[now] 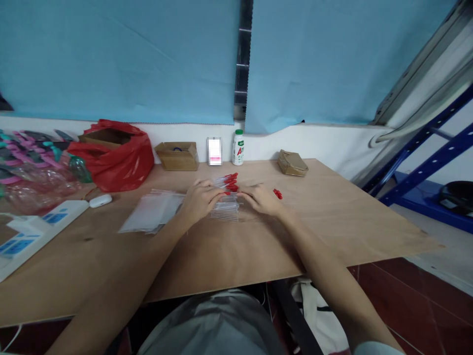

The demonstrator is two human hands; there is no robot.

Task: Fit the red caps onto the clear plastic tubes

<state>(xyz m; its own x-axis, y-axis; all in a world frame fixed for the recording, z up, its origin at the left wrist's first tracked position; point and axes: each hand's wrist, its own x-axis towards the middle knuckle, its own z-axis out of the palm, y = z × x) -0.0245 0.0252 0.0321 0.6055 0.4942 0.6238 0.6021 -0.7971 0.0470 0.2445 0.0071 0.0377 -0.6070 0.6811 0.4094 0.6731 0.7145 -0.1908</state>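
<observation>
Grey shirt at six o'clock; left hand pinches a red piece at its three o'clock, right hand (hold unclear) opposite.

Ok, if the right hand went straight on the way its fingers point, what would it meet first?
Probably the red-tipped sticks just ahead of the right hand, with the left hand beyond; depth is unclear, and it may already be touching one.

Head-height view, forward and down
</observation>
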